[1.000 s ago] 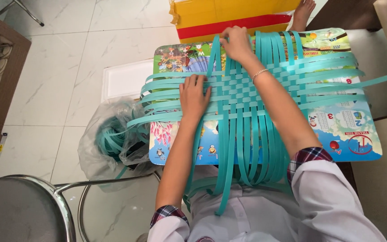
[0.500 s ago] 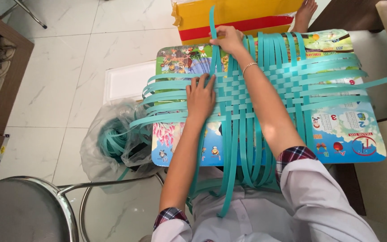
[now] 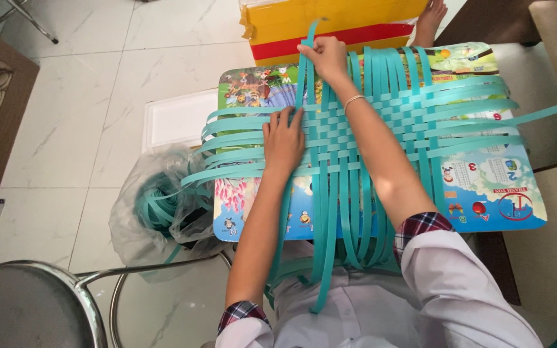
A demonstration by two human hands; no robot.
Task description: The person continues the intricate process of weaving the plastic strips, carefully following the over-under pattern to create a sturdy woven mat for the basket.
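Change: your right hand (image 3: 325,57) has kept its pinch at the far edge of the work since half a second ago, and the strip it lifts now stands a little taller; your left hand has stayed flat where it was.
Right-hand grip: your fingers are closed around one teal plastic strip (image 3: 304,64), pulling its free end up toward 12 o'clock, above the rest.
Left-hand grip: your left hand (image 3: 283,140) holds nothing; the palm lies spread and pressed on the weave, at 7 o'clock from your right hand.
Woven mat (image 3: 381,129): a flat mesh of teal strips crossing over and under, lying under both forearms; loose ends fan out to 9 o'clock, 3 o'clock and 6 o'clock, the last hanging over your lap.
Board (image 3: 491,187): a colourful picture-printed board carries the mat, its bare corner showing at 4 o'clock from your hands.
Box (image 3: 330,19): a yellow and red carton stands just past the board at 12 o'clock.
Bag (image 3: 156,206): a clear plastic bag of coiled teal strips sits on the floor at 8 o'clock, touching the board's edge.
Stool (image 3: 27,303): a metal seat lies well apart at 7 o'clock.
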